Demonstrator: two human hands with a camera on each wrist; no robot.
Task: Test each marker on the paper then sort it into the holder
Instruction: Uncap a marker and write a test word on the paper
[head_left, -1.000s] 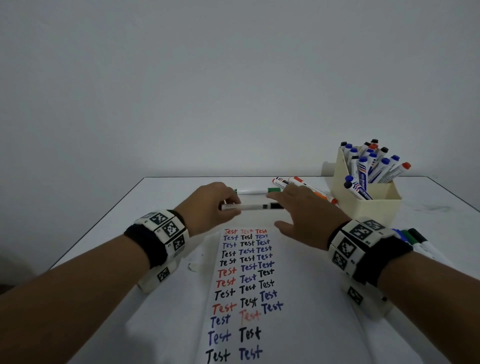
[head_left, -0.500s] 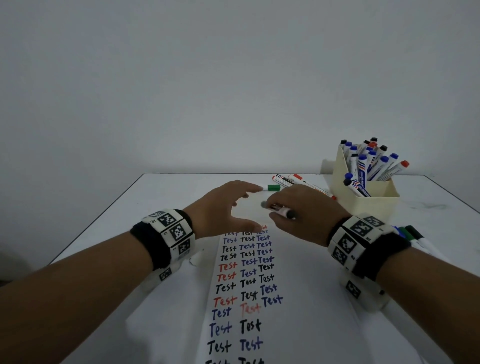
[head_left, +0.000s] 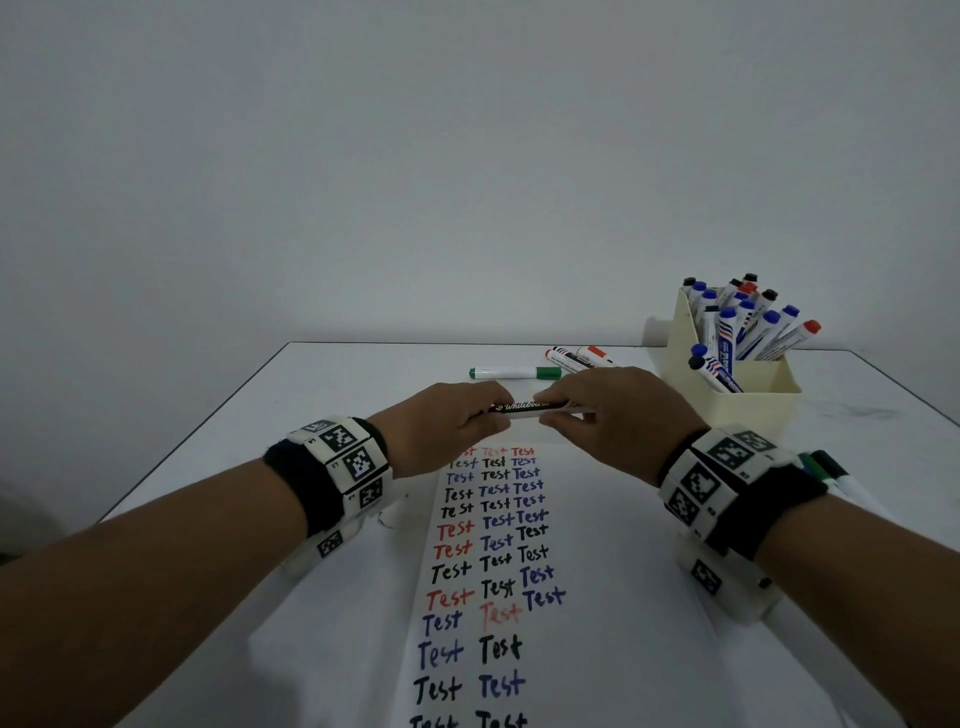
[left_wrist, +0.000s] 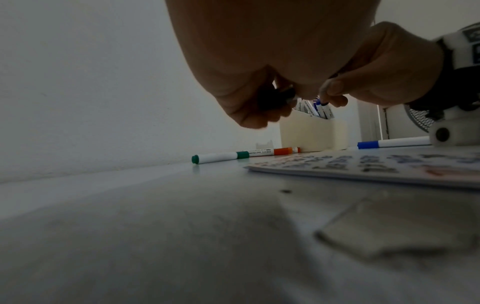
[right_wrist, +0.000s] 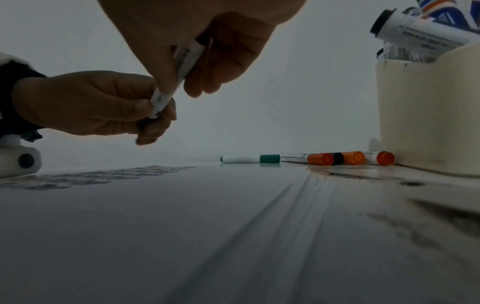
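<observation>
Dim, flat, bluish-grey light in all three views; no clear source. Head view: wall (head_left: 467, 156) darkens toward corners, forearms bulge at 7 and 5 o'clock from wide-angle stretch, writing on paper (head_left: 623, 597) sharp. Left wrist view: left hand (left_wrist: 259, 72) backlit, nearly silhouette at 12 o'clock; table (left_wrist: 130, 236) blurred and grainy from 5 to 8 o'clock; brighter patch at 3 o'clock. Right wrist view: right hand (right_wrist: 194, 41) dark, soft; holder (right_wrist: 428, 113) bowed at 3 o'clock; foreground paper smeared, noisy
</observation>
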